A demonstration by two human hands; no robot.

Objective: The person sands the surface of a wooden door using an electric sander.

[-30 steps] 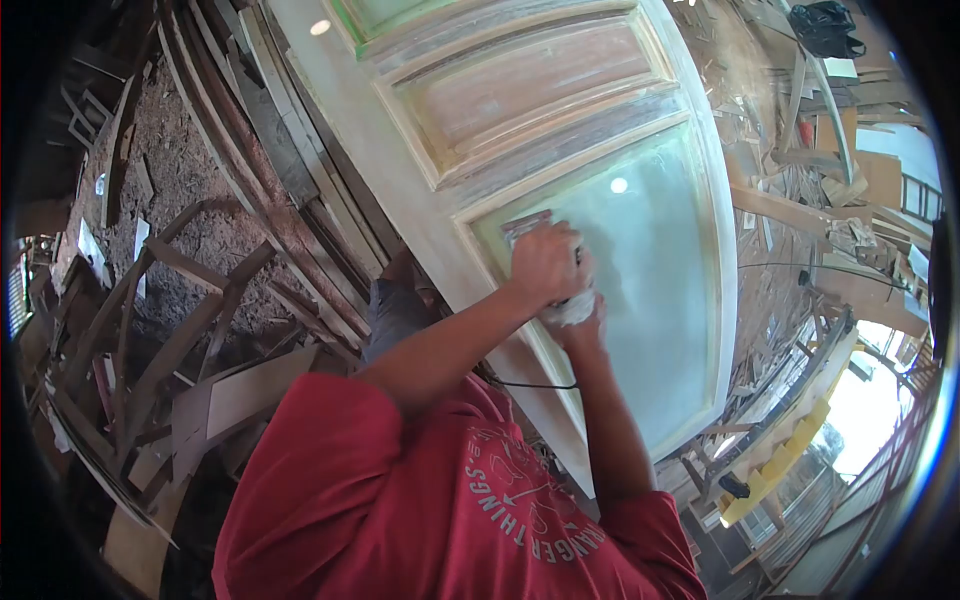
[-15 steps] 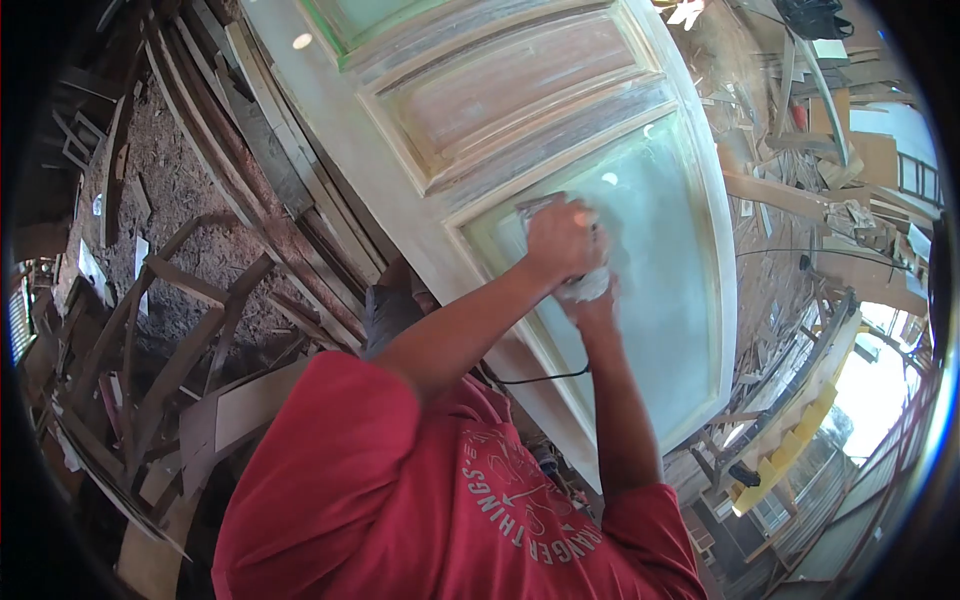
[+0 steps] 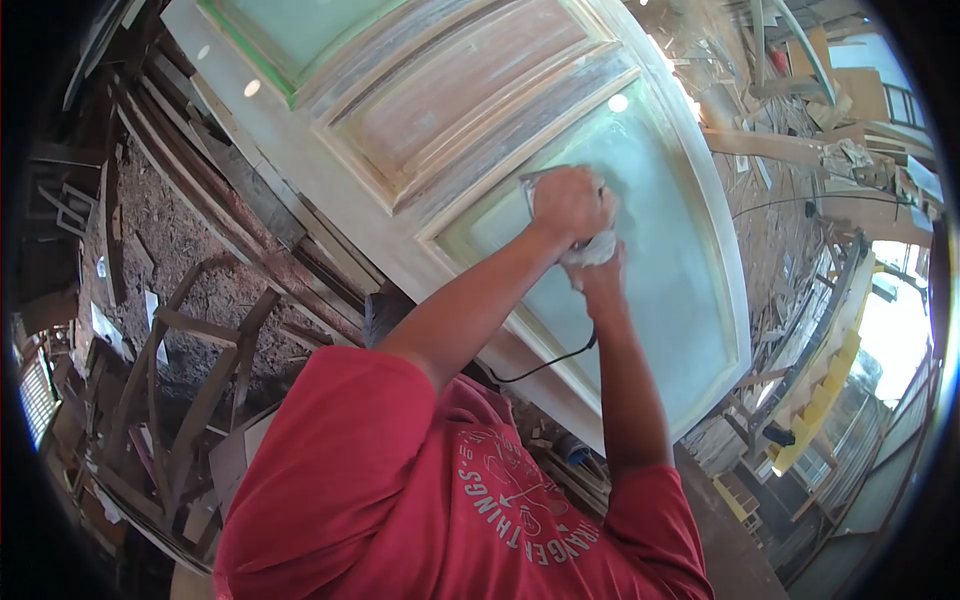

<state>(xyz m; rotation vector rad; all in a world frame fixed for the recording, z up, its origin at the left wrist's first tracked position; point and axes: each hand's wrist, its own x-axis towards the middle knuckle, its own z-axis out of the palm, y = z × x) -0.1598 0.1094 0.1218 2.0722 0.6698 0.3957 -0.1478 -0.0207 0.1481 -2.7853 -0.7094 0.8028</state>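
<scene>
A dusty, corded power sander [image 3: 597, 248] with a pointed pad rests on the lower panel of a wooden door [image 3: 655, 290]. My left hand [image 3: 572, 203] is wrapped over the sander's front end, just behind the pad tip [image 3: 532, 190]. Closed around the rear of its body is my right hand [image 3: 600, 278], close below the left. A black cord [image 3: 545, 368] hangs from the rear end towards my shirt. Pale green covers the panel beneath, with darker smudges beside the sander. The hands hide most of the tool.
Bare reddish wood shows on the middle panel [image 3: 470, 95] of the door. Long boards [image 3: 240, 215] lie along its left side, near a dark wooden frame [image 3: 215, 330]. Scrap wood litters the floor at right, beside a yellow-edged beam [image 3: 820, 400].
The door has shifted left in view as the camera turned. Both hands and the sander have moved over the panel, away from my body and slightly right relative to the door.
</scene>
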